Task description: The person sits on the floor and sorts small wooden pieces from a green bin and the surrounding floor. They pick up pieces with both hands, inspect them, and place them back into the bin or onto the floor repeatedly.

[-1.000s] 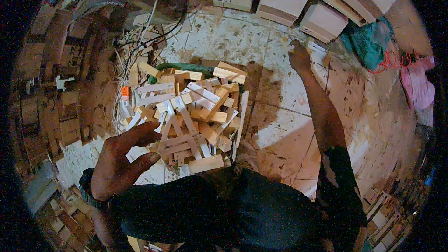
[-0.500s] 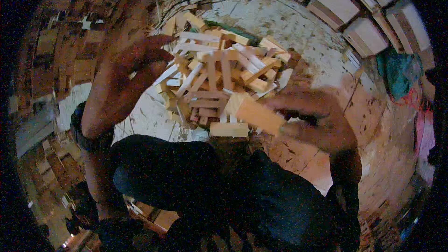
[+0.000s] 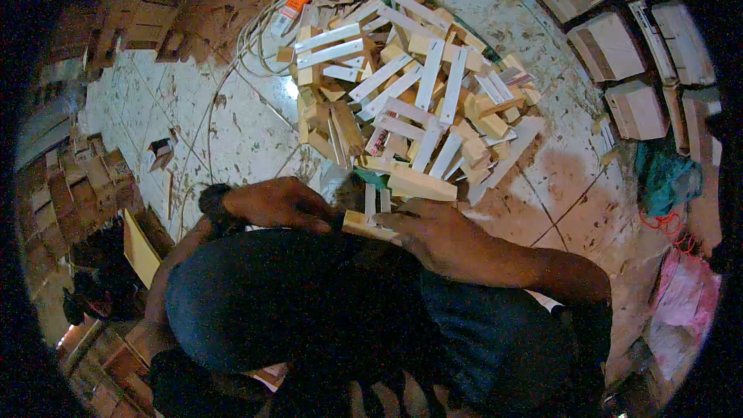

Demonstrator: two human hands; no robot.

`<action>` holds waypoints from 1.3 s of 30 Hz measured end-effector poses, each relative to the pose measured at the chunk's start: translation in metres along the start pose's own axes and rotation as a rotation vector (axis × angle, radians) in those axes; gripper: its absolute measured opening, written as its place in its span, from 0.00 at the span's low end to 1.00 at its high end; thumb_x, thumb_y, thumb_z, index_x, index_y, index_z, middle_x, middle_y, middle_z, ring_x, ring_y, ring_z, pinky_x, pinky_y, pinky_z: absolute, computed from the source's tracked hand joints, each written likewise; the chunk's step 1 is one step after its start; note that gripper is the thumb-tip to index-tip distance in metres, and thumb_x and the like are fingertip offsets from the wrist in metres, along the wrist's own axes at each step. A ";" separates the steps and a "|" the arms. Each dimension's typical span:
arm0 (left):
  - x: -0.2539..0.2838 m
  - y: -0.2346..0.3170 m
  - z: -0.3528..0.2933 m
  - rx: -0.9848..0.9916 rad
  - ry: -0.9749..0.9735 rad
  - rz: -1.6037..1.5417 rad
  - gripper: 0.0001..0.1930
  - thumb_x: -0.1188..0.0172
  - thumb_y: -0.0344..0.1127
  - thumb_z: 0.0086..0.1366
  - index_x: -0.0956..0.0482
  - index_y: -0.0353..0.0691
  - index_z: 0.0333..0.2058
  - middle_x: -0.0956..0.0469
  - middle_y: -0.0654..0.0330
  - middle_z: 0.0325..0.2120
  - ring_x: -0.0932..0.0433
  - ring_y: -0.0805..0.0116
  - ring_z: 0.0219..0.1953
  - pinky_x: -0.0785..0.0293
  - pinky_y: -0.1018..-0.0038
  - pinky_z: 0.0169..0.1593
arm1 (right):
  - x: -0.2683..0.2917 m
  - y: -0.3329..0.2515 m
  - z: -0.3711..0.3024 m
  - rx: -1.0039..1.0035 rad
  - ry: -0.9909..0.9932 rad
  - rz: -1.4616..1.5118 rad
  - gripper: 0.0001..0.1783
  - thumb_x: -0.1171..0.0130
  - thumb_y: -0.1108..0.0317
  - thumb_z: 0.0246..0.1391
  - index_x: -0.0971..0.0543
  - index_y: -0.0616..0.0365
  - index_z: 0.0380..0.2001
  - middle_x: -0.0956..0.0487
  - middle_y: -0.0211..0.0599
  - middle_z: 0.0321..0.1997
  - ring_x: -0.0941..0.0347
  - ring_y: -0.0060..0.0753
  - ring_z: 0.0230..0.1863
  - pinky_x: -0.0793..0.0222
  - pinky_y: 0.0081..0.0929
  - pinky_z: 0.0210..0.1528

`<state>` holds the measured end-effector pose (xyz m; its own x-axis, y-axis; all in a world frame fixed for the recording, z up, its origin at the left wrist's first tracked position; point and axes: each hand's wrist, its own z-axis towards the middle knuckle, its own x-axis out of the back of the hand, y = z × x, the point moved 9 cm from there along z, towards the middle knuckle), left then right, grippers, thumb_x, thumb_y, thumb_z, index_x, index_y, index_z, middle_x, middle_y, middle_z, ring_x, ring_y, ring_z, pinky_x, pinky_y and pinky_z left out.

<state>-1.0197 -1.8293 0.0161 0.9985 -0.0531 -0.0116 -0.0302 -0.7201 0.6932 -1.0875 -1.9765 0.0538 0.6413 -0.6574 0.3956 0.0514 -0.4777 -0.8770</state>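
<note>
A wooden piece (image 3: 364, 225) with pale strips rising from it lies low at the front of the pile, just above my knees. My right hand (image 3: 437, 234) has its fingers closed on the right end of this piece. My left hand (image 3: 280, 203) is at the piece's left end, with its fingers curled and their tips in shadow; what they hold, if anything, does not show. Beyond both hands spreads a heap of wooden pieces (image 3: 387, 77), many with white strips. One thick bare block (image 3: 422, 183) rests at its near edge.
Cardboard boxes (image 3: 615, 46) line the far right, with a teal cloth (image 3: 667, 178) and a pink bag (image 3: 685, 294) nearer. Stacked brown pieces (image 3: 85, 193) stand along the left. A cable (image 3: 213, 120) crosses the dirty tiled floor (image 3: 128, 101). An orange-labelled item (image 3: 294, 6) lies behind the heap.
Both hands have drawn in from the sides of the heap to a spot above my knees. The block in my right hand has left it, and that hand now grips a low wooden piece.
</note>
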 end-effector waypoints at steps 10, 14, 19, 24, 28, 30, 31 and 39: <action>-0.026 -0.013 0.052 -0.081 0.116 -0.656 0.20 0.46 0.47 0.68 0.25 0.39 0.51 0.21 0.65 0.42 0.22 0.76 0.42 0.25 0.78 0.42 | 0.004 0.003 0.005 -0.041 0.177 -0.389 0.23 0.49 0.69 0.54 0.32 0.61 0.54 0.25 0.52 0.40 0.25 0.55 0.36 0.24 0.45 0.39; -0.028 -0.010 0.054 -0.149 0.104 -0.697 0.19 0.48 0.44 0.69 0.26 0.37 0.51 0.21 0.63 0.44 0.22 0.75 0.42 0.24 0.77 0.44 | 0.009 -0.009 -0.012 0.142 0.215 -0.623 0.20 0.40 0.65 0.50 0.25 0.58 0.47 0.25 0.39 0.41 0.25 0.37 0.37 0.25 0.36 0.36; -0.019 -0.014 0.054 -0.108 0.175 -0.709 0.20 0.47 0.45 0.69 0.27 0.36 0.51 0.20 0.61 0.39 0.21 0.72 0.39 0.24 0.75 0.45 | -0.013 -0.005 -0.013 0.324 0.262 -1.041 0.19 0.43 0.65 0.46 0.23 0.59 0.43 0.24 0.37 0.38 0.27 0.31 0.33 0.30 0.29 0.33; -0.013 -0.010 0.055 -0.106 0.195 -0.731 0.20 0.47 0.46 0.68 0.25 0.34 0.48 0.19 0.59 0.38 0.20 0.71 0.34 0.25 0.76 0.42 | -0.014 0.003 -0.019 0.312 0.341 -0.989 0.16 0.44 0.65 0.46 0.21 0.61 0.38 0.23 0.39 0.38 0.27 0.35 0.34 0.30 0.29 0.33; -0.016 -0.013 0.057 0.005 0.140 -0.714 0.22 0.50 0.47 0.70 0.28 0.33 0.49 0.21 0.58 0.42 0.20 0.69 0.38 0.21 0.77 0.39 | -0.013 0.005 -0.023 0.280 0.366 -0.996 0.15 0.43 0.64 0.45 0.20 0.61 0.36 0.23 0.40 0.39 0.26 0.38 0.36 0.30 0.29 0.33; -0.016 -0.016 0.058 0.039 0.137 -0.708 0.22 0.50 0.49 0.69 0.27 0.32 0.47 0.20 0.56 0.39 0.19 0.69 0.37 0.21 0.76 0.36 | -0.014 0.007 -0.021 0.253 0.384 -1.011 0.15 0.43 0.64 0.45 0.20 0.60 0.36 0.23 0.40 0.40 0.26 0.39 0.36 0.29 0.28 0.33; -0.016 -0.018 0.058 0.056 0.135 -0.705 0.23 0.50 0.49 0.69 0.27 0.32 0.46 0.20 0.56 0.37 0.19 0.68 0.36 0.20 0.76 0.35 | -0.015 0.008 -0.019 0.240 0.389 -1.022 0.15 0.43 0.63 0.44 0.20 0.59 0.36 0.24 0.39 0.39 0.26 0.39 0.36 0.29 0.28 0.32; -0.036 -0.043 0.060 0.115 0.231 -0.596 0.21 0.45 0.47 0.67 0.26 0.32 0.45 0.19 0.59 0.33 0.20 0.71 0.34 0.22 0.77 0.37 | -0.024 0.017 -0.008 0.143 0.336 -1.043 0.18 0.44 0.62 0.44 0.21 0.57 0.40 0.26 0.35 0.36 0.28 0.37 0.35 0.30 0.27 0.30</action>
<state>-1.0568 -1.8385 -0.0564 0.8293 0.5194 -0.2061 0.5401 -0.6507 0.5338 -1.1082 -1.9734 0.0313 -0.0079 -0.1059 0.9943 0.5477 -0.8324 -0.0843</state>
